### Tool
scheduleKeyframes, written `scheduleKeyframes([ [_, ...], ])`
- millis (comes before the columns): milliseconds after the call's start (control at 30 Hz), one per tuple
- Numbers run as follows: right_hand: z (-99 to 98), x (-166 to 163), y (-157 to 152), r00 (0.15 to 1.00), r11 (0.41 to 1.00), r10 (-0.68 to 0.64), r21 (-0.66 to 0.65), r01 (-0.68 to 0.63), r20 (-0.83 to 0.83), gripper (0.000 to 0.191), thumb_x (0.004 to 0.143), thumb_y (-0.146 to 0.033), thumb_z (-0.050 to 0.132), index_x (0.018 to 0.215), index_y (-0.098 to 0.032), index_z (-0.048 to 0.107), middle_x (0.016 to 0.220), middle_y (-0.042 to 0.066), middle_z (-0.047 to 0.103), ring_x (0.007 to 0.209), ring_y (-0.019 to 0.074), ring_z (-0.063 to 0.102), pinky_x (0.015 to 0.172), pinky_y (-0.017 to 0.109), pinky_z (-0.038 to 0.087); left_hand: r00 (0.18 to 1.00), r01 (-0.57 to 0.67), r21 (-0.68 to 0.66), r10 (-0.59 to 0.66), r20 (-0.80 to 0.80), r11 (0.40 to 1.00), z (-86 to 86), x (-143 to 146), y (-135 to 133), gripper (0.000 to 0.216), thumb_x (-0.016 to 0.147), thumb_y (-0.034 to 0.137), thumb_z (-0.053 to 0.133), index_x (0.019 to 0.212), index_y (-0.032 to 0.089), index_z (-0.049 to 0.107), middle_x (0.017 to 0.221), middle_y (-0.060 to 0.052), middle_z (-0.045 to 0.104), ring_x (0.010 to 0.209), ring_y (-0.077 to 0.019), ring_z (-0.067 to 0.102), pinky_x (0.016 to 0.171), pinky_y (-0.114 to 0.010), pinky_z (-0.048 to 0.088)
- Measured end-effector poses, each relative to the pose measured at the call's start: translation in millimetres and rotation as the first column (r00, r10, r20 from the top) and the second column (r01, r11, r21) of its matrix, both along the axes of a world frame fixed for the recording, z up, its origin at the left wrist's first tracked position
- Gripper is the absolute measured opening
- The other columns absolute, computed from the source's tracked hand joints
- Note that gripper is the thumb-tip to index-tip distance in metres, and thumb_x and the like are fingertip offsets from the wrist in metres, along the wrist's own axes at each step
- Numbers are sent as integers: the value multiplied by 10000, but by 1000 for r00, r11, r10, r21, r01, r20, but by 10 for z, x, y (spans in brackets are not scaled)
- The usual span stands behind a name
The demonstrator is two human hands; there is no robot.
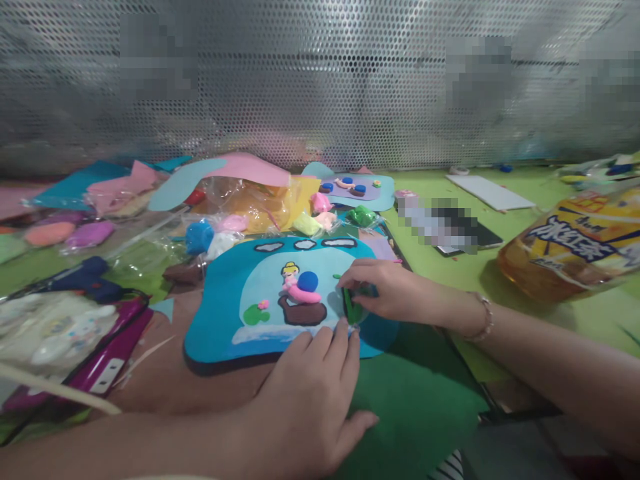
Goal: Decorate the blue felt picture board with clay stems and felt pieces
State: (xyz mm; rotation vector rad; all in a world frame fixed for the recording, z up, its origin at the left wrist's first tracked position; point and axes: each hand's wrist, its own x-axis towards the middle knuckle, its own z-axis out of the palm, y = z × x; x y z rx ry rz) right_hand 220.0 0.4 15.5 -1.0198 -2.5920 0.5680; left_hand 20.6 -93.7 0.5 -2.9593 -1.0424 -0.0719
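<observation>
A blue felt panel (220,313) lies in front of me, bearing a small clay figure with a yellow head, pink body and blue ball (300,283) in a brown boat. My left hand (305,393) rests flat on the panel's lower edge, fingers stretched out. My right hand (383,290), with a bracelet at the wrist, pinches a thin green clay strip (349,305) against the panel's right side.
Bags of coloured clay (210,233) and felt sheets (120,183) crowd the table at left and behind. A second felt panel (353,190) lies farther back. A yellow bottle (575,247) lies at right, a dark phone (450,230) mid-table, perforated metal wall behind.
</observation>
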Motion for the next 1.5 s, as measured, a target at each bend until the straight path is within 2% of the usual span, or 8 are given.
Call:
scheduleKeyframes([
  [133,23,3,-24,1000,1000,2,-16,-2,14,326,762,-89,550,1072,-177,592,999,61,588,846,148,579,750,254,471,1000,2,13,-2,3,1000,-15,1,-11,659,922,529,251,1324,37,427,1333,-247,440,1103,-363,461,841,-478,374],
  [967,36,2,-38,1000,1000,-10,-4,10,3,342,759,-92,553,1089,-175,585,1008,59,591,835,132,577,737,243,471,1000,16,81,-16,-2,997,-28,13,-26,667,917,532,275,1306,17,442,1311,-253,460,1074,-371,468,815,-477,377],
  [1300,-11,8,-4,993,988,-116,106,111,37,252,796,-103,500,1013,-167,610,883,45,646,804,158,581,676,257,450,1000,10,53,-10,5,999,-38,0,-12,668,923,535,240,1343,41,402,1345,-235,432,1099,-366,457,828,-478,377],
  [1400,-24,-16,-7,992,987,-121,111,116,46,245,797,-98,503,1007,-158,614,845,47,645,783,161,580,665,257,447,1000,1,41,-1,6,999,-41,2,-3,670,919,540,246,1344,46,404,1344,-233,435,1096,-363,461,831,-475,375],
  [1500,-44,-27,3,995,987,-97,129,93,29,271,786,-68,505,1024,-148,607,889,61,640,831,167,581,706,262,453,1000,3,43,-4,7,999,-44,4,-5,670,920,539,250,1340,42,409,1334,-237,444,1090,-359,464,827,-469,374],
])
